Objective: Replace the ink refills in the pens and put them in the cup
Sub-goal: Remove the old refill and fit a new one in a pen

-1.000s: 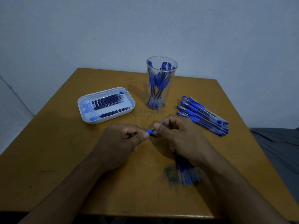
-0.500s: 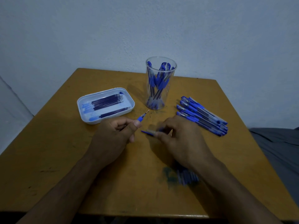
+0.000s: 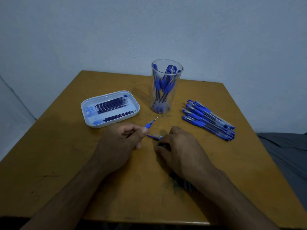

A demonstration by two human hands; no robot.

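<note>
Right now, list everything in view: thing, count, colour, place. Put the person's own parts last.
cup: one, clear, back centre of the table, holds many blue pens standing on end.
loose pens: a pile, count unclear, blue and clear, on the table right of the cup.
tray: one, white, left of the cup, holds dark blue refills.
pen front section: one, blue grip with tip, held in the left hand.
pen barrel: one, blue and clear, held in the right hand.
more pens: blue, blurred, partly under the right forearm.
table: one, brown wood.
wall: pale blue.
left hand: grips the front section.
right hand: grips the barrel.
</note>
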